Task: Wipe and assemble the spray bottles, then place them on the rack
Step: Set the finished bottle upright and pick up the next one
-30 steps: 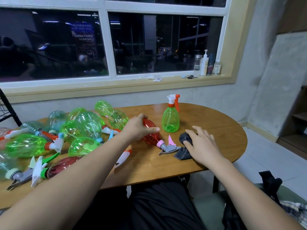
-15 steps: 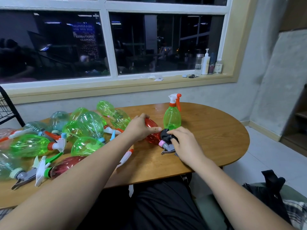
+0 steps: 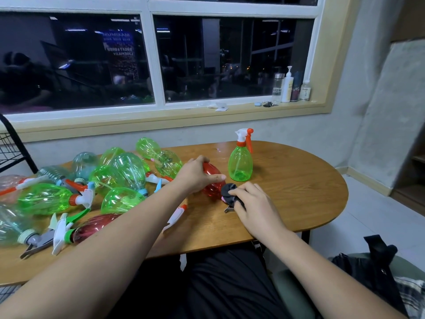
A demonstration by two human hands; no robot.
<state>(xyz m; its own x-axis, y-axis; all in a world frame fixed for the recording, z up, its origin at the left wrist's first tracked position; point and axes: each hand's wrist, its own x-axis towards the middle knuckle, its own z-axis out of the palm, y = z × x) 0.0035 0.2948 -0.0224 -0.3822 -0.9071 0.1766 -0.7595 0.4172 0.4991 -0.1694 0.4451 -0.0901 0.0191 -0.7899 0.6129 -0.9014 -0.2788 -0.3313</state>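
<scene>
A person seated at an oval wooden table [image 3: 299, 180] works on a red bottle [image 3: 212, 180] lying on its side at the centre of the frame. The left hand [image 3: 197, 174] grips the bottle's body, fingers curled over the top and thumb stretched along its near side. The right hand [image 3: 255, 203] bunches a dark cloth [image 3: 228, 191] around the bottle's neck with bent fingers, and a grey trigger [image 3: 228, 210] pokes out beneath it. Just right of the red bottle stands an upright green spray bottle [image 3: 240, 162] with a white and orange head. A heap of green, clear and red bottles [image 3: 119, 176] crowds the left half of the table, some fitted with spray heads, all on their sides. A loose spray head [image 3: 174, 216] lies just beyond the left forearm. A black wire rack [image 3: 9, 148] shows at the left edge, mostly cut off. Several bottles [image 3: 287, 88] line the windowsill at upper right, and a dark bag [image 3: 377, 268] sits at lower right.
</scene>
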